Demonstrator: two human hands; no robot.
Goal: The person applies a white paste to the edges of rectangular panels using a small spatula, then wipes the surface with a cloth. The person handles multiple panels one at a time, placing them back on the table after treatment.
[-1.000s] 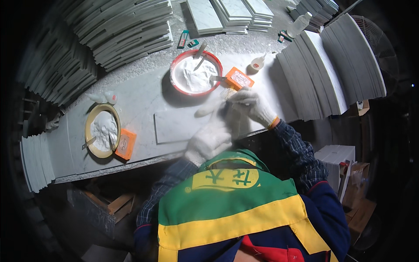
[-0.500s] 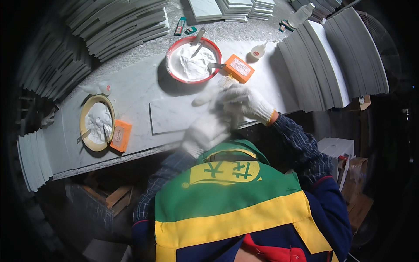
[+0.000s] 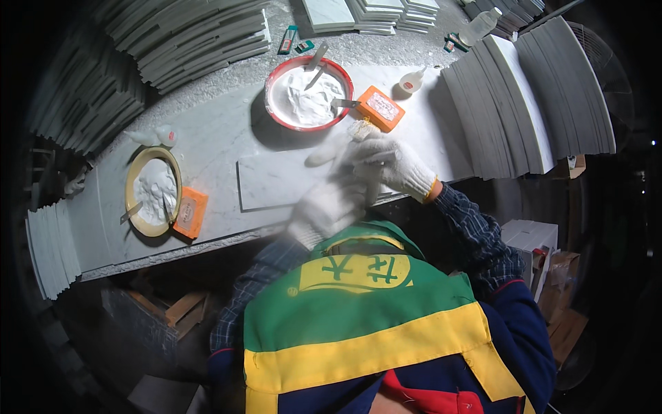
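Observation:
Both of my hands wear white knit gloves and meet over the front edge of the marble bench. My left hand (image 3: 324, 207) is smeared by motion, its fingers unclear. My right hand (image 3: 396, 165) is closed, fingers curled inward; what it grips is hidden. A blurred whitish shape (image 3: 324, 156) shows beyond the hands, with yellow threads near its far end; I cannot tell what it is. Beside my left hand lies a flat marble slab (image 3: 269, 183). Just beyond my right hand sits an orange box (image 3: 380, 108), touched by a scraper blade (image 3: 347, 103) from the red-rimmed bowl (image 3: 276, 119) of white paste.
At left stand a yellowish bowl (image 3: 132, 186) of white paste with scrapers and another orange box (image 3: 192, 214). A small squeeze bottle (image 3: 412, 82) is at the back. Stacked slabs (image 3: 476, 110) rise on the right, more stacks (image 3: 200, 48) at the far left. White cartons (image 3: 527, 236) stand lower right.
The view has shifted slightly, so the bench things sit a few pixels over. My hands stay together in nearly the same place, the left still blurred.

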